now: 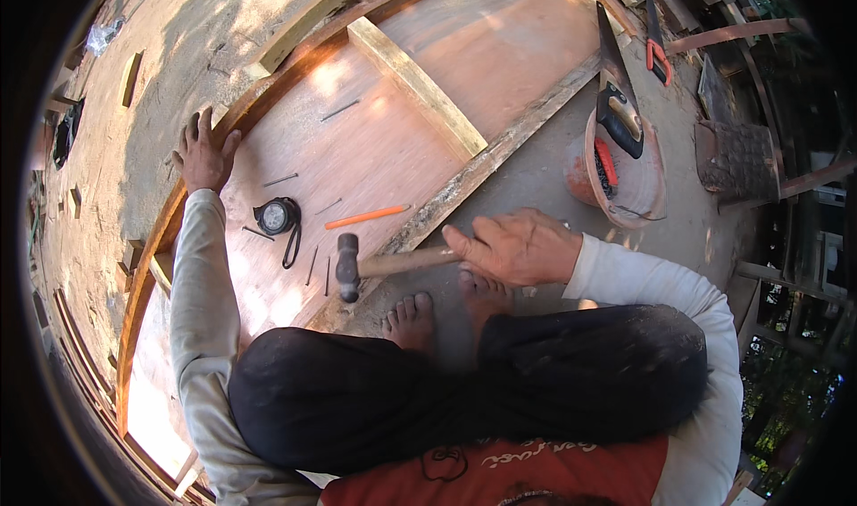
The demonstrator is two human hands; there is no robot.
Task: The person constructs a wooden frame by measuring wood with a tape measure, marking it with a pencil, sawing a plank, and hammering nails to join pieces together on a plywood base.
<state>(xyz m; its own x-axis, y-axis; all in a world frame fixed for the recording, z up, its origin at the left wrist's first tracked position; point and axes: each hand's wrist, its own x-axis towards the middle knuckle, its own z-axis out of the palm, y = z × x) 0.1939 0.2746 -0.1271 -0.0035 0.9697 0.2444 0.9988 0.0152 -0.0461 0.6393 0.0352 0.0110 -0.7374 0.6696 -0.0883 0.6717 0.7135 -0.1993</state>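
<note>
My right hand (527, 247) is closed round the wooden handle of a hammer (406, 262). The hammer's dark metal head hangs over the near edge of a plywood panel (303, 162). My left hand (206, 159) rests with fingers spread over the panel's curved wooden rim (250, 104), touching it. On the panel lie a black tape measure (277, 215) with a wrist strap, an orange pencil (367, 217) and several loose nails (340, 110).
A wooden crosspiece (418, 86) meets a straight batten (500, 153) on the panel. To the right, a handsaw (619, 113) leans on a bucket (638, 180) holding a red-handled brush (606, 164). Beyond lies another saw (658, 59). Wood offcuts (130, 79) lie on the sandy ground.
</note>
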